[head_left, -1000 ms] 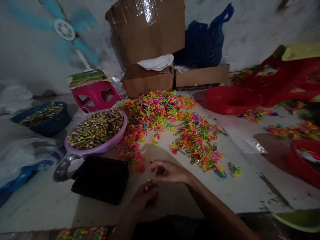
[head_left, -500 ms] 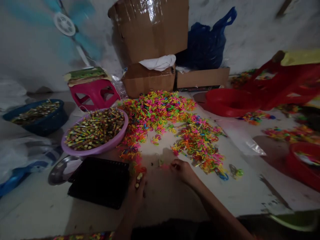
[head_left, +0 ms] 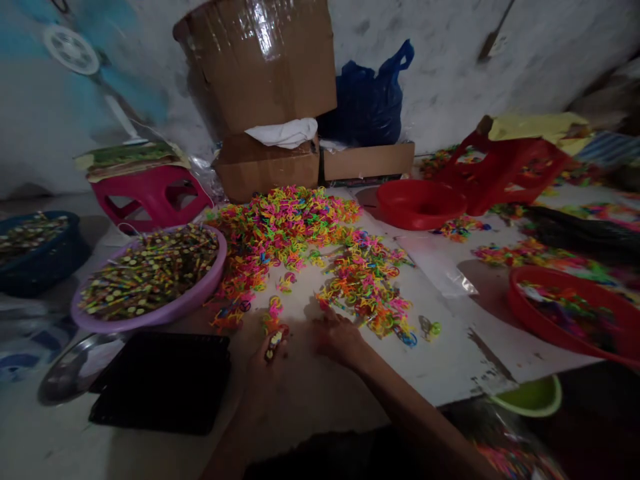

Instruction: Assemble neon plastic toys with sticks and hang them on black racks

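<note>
The right hand (head_left: 340, 339) has moved away from the left hand (head_left: 260, 367) to the near edge of the heaped, multicoloured plastic loops (head_left: 363, 283); blur hides whether it grips. The left pinches slim, pale-ended patterned sticks (head_left: 273, 344) above the white tabletop (head_left: 320, 393).

1. A small bunch of short, slim sticks with pale, round ends (head_left: 273, 345) sits in the left hand (head_left: 261, 368), ends facing up; their number and markings are too blurred to tell.
2. Small looped plastic pieces in pink, yellow, orange, green and blue (head_left: 295, 217) lie loose and tangled on the pale tabletop, heaped at the far side, with a branch spreading down beside the right hand (head_left: 339, 339).
3. A little cluster of orange, pink and yellow plastic pieces (head_left: 273, 315) lies flat just beyond the sticks.
</note>
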{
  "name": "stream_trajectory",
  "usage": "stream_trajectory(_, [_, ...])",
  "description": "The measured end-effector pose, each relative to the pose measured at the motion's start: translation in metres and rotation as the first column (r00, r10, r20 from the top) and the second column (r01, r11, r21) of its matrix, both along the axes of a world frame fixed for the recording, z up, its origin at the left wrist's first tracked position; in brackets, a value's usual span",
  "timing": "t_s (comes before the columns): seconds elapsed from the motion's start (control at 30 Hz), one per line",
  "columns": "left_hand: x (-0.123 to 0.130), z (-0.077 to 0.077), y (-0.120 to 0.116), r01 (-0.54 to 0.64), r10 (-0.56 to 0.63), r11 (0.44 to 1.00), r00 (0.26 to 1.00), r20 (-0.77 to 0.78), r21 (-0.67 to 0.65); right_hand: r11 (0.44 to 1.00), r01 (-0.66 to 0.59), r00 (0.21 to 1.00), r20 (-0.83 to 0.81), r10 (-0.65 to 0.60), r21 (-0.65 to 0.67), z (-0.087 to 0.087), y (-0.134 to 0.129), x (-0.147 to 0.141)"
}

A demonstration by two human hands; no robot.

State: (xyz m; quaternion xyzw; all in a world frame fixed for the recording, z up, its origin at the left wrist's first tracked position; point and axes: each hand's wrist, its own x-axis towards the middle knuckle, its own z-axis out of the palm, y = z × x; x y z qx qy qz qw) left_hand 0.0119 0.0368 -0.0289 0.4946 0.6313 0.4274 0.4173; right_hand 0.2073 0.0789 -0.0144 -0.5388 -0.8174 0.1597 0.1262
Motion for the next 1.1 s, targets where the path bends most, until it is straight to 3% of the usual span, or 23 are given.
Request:
stream_trajectory(0.1, [0.009, 0.002, -0.011, 0.044, -0.020, 0.992, 0.980, 0.199, -0.116, 0.999, 0.028, 0.997, -0.066, -0.030, -0.028, -0.008, 0.001, -0.005])
stream_trajectory(0.17, [0.014, 0.002, -0.018, 0.082, -0.023, 0.980, 0.951, 0.307, -0.181, 0.991, 0.116, 0.933, -0.335, -0.133, -0.071, -0.012, -0.005, -0.008])
stream_trajectory(0.2, [0.016, 0.003, -0.021, 0.103, -0.028, 0.973, 0.941, 0.337, -0.207, 0.978, 0.163, 0.827, -0.522, -0.208, -0.130, -0.013, -0.010, -0.011])
stream_trajectory(0.23, [0.019, 0.004, -0.023, 0.123, -0.038, 0.967, 0.935, 0.352, -0.223, 0.959, 0.187, 0.671, -0.686, -0.282, -0.212, -0.013, -0.015, -0.016])
stream_trajectory(0.3, [0.024, 0.011, -0.024, 0.147, -0.072, 0.966, 0.943, 0.326, -0.213, 0.924, 0.155, 0.381, -0.842, -0.381, -0.348, -0.010, -0.026, -0.027])
stream_trajectory(0.37, [0.029, 0.022, -0.024, 0.143, -0.099, 0.975, 0.965, 0.245, -0.169, 0.910, 0.107, 0.285, -0.864, -0.415, -0.401, -0.006, -0.035, -0.037])
stream_trajectory(0.53, [0.034, 0.041, -0.020, 0.061, -0.043, 0.991, 0.987, 0.156, -0.116, 0.924, 0.155, 0.359, -0.851, -0.383, -0.351, 0.003, -0.042, -0.041])
stream_trajectory(0.8, [0.034, 0.032, -0.023, 0.015, 0.002, 0.991, 0.992, 0.123, -0.135, 0.929, 0.204, 0.450, -0.813, -0.370, -0.310, -0.003, -0.044, -0.042])
stream_trajectory(1.0, [0.040, 0.030, -0.025, 0.025, 0.016, 0.979, 0.981, 0.195, -0.203, 0.940, 0.314, 0.568, -0.767, -0.299, -0.134, -0.001, -0.050, -0.046])
stream_trajectory(1.1, [0.039, 0.029, -0.027, 0.021, 0.021, 0.982, 0.976, 0.217, -0.190, 0.944, 0.303, 0.571, -0.768, -0.289, -0.130, 0.001, -0.049, -0.045])
